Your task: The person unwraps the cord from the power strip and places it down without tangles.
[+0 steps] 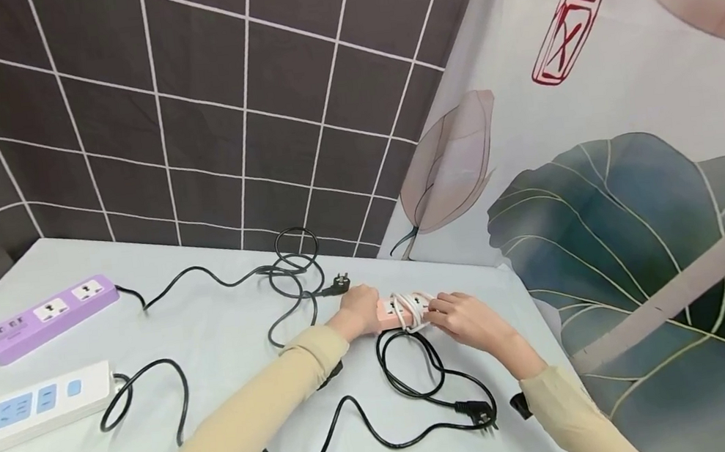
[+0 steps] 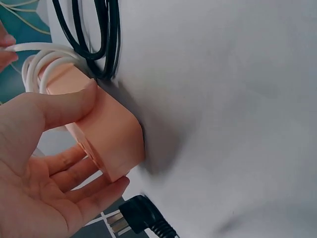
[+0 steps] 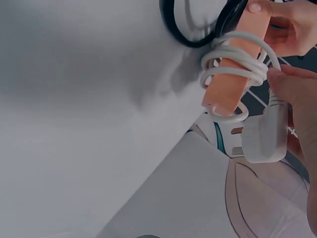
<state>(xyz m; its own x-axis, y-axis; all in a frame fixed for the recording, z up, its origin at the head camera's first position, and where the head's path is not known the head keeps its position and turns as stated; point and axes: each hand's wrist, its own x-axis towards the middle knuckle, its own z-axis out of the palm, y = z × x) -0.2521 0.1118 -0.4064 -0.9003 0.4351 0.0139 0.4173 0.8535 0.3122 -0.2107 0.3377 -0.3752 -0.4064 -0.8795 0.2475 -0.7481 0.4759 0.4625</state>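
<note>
My left hand (image 1: 359,309) grips one end of a small salmon-pink power strip (image 2: 111,129), thumb on one side and fingers on the other. A white cord (image 3: 237,62) is wound in several loops around the strip's other half. At that end, my right hand (image 1: 468,322) pinches the white cord beside its white plug (image 3: 265,136), whose prongs point away from the palm. Some of the right fingers are hidden behind the plug. Just below the strip in the head view lies a coiled black cord (image 1: 387,371). A black plug (image 2: 136,213) is near my left fingertips.
To the left lie a purple power strip (image 1: 47,322) and a white power strip (image 1: 43,407) with blue sockets. A looped black cord (image 1: 301,269) lies at the back; another black plug (image 1: 478,413) is at the front right. Grid-patterned and leaf-printed cloths border the table.
</note>
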